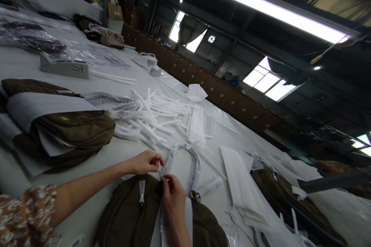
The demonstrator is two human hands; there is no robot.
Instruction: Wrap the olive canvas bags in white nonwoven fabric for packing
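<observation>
A dark olive bag lies at the bottom centre, with a white sheet over its middle. Its looped handle is wrapped in white material and rises above the top edge. My left hand is at the left base of the handle, its fingers pinched; what they hold is too small to make out. Beside it, my right hand rests over the white sheet with thumb and forefinger closed at the wrapped handle's base. A small zipper pull in clear wrapping hangs on the bag's front.
White foam sticks are heaped beyond the hands. Another olive bag lies left, and one more lies right beside stacked white sheets. A tape dispenser stands at the left. Brown boxes line the far side.
</observation>
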